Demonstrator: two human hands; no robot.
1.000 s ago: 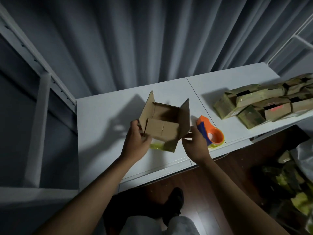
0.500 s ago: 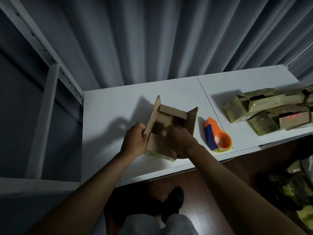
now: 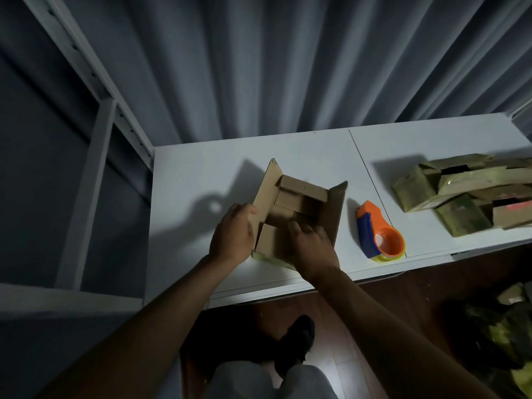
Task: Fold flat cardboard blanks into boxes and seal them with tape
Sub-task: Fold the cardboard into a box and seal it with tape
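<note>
A small brown cardboard box [image 3: 302,197] stands on the white table [image 3: 195,174] with its top flaps open. My left hand [image 3: 233,234] holds the box's left side, thumb against the upright left flap. My right hand [image 3: 312,246] presses the near flap down into the box opening, fingers lying over it. The far flap is folded partly inward, and the right flap stands up. An orange and blue tape dispenser [image 3: 378,231] lies on the table just right of the box, untouched.
A heap of taped, greenish-brown boxes [image 3: 460,191] fills the table's right end. Grey curtains hang behind the table. A white metal rack [image 3: 95,145] stands at the left. More boxes and wrapping lie on the dark floor at the lower right [image 3: 506,326].
My right hand has left the right flap and moved onto the near flap, pushing it down. The far flap has folded inward. My left hand stays on the left side.
</note>
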